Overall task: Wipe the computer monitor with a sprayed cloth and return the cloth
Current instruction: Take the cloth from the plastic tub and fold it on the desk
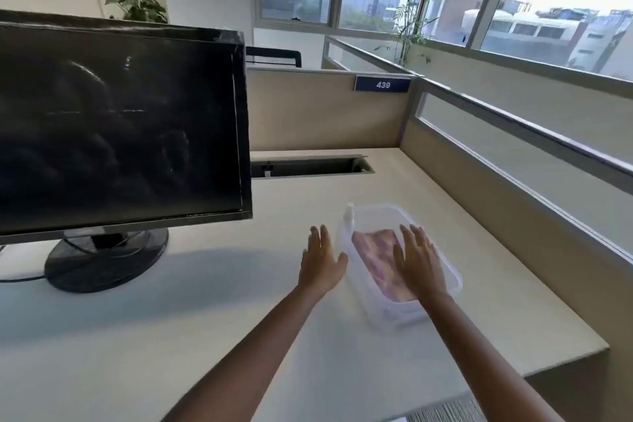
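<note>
Left hand: the left hand [322, 260] is out flat over the desk [205, 336], fingers straight and together, gripping nothing. It sits just to the left of the container, thumb reaching toward the near rim.
Right hand: the right hand [419, 257] is spread wide, palm down, fingers straight, right above the cloth inside the container. Nothing is pinched or curled around. Whether the palm actually presses the fabric, I cannot tell.
Cloth: the pinkish cloth [375, 250] lies folded on the floor of the container, its right part hidden under the right hand.
Container: a clear plastic container [448, 281], lid off, sits on the desk to the right of the monitor, angled so one corner points at the viewer.
Spray bottle: a small pale spray bottle [348, 219] stands upright at the container's far left edge, between the two hands. It is too blurred to say whether it is inside the wall or just outside it.
Monitor: the monitor [120, 127] fills the left side, its screen dark with faint smeary reflections, standing on a round black base [106, 260], well apart from both hands.
Behind: a beige partition carries a blue plate [382, 84] reading 439, with an open cable slot [308, 166] in the desk below it.
Beyond: windows [548, 10] and leafy plants [407, 0] stand past the partition.
</note>
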A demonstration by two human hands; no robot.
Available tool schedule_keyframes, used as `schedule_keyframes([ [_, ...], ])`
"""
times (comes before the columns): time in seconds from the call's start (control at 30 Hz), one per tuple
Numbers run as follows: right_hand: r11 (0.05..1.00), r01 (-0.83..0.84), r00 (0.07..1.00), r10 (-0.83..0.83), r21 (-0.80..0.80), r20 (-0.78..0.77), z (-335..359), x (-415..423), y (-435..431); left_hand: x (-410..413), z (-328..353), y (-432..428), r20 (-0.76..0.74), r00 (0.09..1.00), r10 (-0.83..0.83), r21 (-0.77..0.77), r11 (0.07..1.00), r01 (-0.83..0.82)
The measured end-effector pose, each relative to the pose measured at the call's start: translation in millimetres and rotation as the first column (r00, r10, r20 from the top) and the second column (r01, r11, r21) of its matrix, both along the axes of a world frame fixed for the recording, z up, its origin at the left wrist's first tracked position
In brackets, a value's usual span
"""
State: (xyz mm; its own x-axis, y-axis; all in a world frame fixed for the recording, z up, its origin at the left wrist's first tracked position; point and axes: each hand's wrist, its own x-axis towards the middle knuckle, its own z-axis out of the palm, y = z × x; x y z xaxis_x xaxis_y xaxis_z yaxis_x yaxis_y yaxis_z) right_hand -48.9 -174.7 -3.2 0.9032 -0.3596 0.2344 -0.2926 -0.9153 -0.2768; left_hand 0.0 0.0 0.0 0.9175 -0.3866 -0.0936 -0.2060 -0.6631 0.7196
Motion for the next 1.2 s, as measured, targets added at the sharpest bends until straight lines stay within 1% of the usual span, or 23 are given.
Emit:
schedule_keyframes([
  [0.07, 0.996, 0.085, 0.996, -0.085, 0.009, -0.005, 2, -6, -14, 1, 5, -8, -0.010, 0.995, -0.097, 0.087, 0.991, 0.098],
  [0.13, 0.989, 0.140, 0.990, -0.138, 0.045, -0.040, -1, -12, -27, 2, 11, -13, -0.031, 0.977, -0.210, 0.202, 0.956, 0.212],
  [0.2, 0.982, 0.162, 0.986, -0.156, 0.096, -0.060, -5, -16, -34, 3, 14, -20, -0.045, 0.953, -0.299, 0.303, 0.905, 0.298],
  [0.3, 0.983, 0.144, 0.988, -0.136, 0.113, -0.073, -11, -18, -39, 7, 19, -26, -0.075, 0.933, -0.353, 0.352, 0.866, 0.356],
  [0.37, 0.987, 0.140, 0.987, -0.132, 0.079, -0.096, -13, -17, -40, 10, 22, -29, -0.088, 0.928, -0.362, 0.375, 0.851, 0.367],
  [0.47, 0.989, 0.135, 0.971, -0.146, -0.067, -0.191, -15, -13, -39, 15, 24, -31, -0.080, 0.929, -0.360, 0.413, 0.837, 0.360],
  [0.57, 0.989, 0.061, 0.971, -0.091, -0.138, -0.222, -16, -4, -32, 17, 23, -32, -0.083, 0.923, -0.375, 0.452, 0.811, 0.371],
  [0.63, 0.997, -0.012, 0.972, -0.007, -0.080, -0.236, -18, 9, -24, 18, 22, -33, -0.082, 0.921, -0.381, 0.473, 0.798, 0.373],
  [0.7, 0.997, -0.055, 0.962, 0.068, 0.057, -0.265, -21, 23, -14, 18, 21, -34, -0.083, 0.919, -0.385, 0.490, 0.787, 0.374],
  [0.8, 0.977, -0.053, 0.928, 0.125, 0.207, -0.350, -29, 43, -5, 18, 18, -34, -0.092, 0.918, -0.386, 0.494, 0.783, 0.378],
  [0.83, 0.976, -0.044, 0.904, 0.130, 0.215, -0.407, -33, 48, -5, 19, 17, -33, -0.094, 0.918, -0.386, 0.492, 0.783, 0.380],
  [0.93, 0.991, -0.028, 0.791, 0.103, 0.132, -0.603, -44, 57, -6, 19, 13, -32, -0.095, 0.918, -0.386, 0.482, 0.789, 0.382],
  [1.0, 0.996, -0.005, 0.750, 0.062, 0.088, -0.659, -47, 57, -5, 19, 11, -32, -0.097, 0.917, -0.387, 0.474, 0.792, 0.384],
  [1.07, 0.998, -0.005, 0.731, 0.047, 0.064, -0.681, -48, 56, -4, 19, 11, -31, -0.101, 0.916, -0.389, 0.465, 0.795, 0.389],
  [1.13, 0.999, -0.006, 0.735, 0.038, 0.050, -0.677, -49, 56, -3, 19, 10, -30, -0.103, 0.916, -0.389, 0.454, 0.801, 0.391],
  [1.2, 0.995, 0.022, 0.793, 0.042, 0.097, -0.608, -48, 55, -5, 18, 10, -30, -0.103, 0.916, -0.387, 0.444, 0.806, 0.391],
])
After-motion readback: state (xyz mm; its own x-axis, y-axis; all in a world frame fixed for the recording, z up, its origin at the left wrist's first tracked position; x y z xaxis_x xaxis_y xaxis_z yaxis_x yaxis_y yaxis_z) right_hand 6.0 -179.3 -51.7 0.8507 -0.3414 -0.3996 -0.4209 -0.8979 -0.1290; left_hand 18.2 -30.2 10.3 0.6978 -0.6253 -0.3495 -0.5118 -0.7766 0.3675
